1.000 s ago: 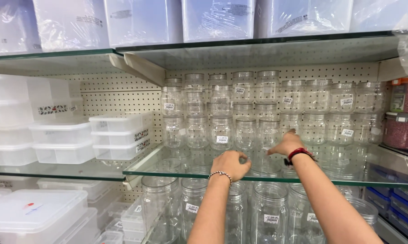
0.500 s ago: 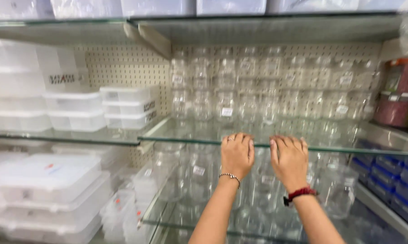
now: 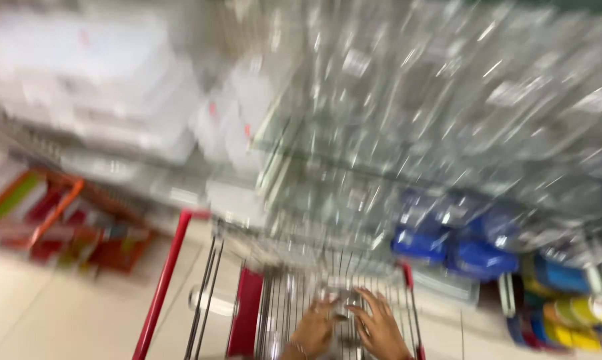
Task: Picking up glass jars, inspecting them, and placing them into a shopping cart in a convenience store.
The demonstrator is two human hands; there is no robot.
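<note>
Hands low in view, approx 6 o'clock, both inside wire shopping cart (image 3: 274,293) w/ red frame. Left hand (image 3: 312,331) and right hand (image 3: 381,328) close together, fingers curled round small clear object (image 3: 341,300), prob. glass jar, held between them over the cart basket; motion blur heavy, exact grip cannot tell. Shelves of clear glassware (image 3: 447,113) at 12–2 o'clock, well apart from hands. White plastic boxes (image 3: 94,87) at 10 o'clock. Blue containers (image 3: 474,253) at 3 o'clock, near cart's right edge. Red-orange rack (image 3: 61,220) at 9 o'clock on pale floor.
</note>
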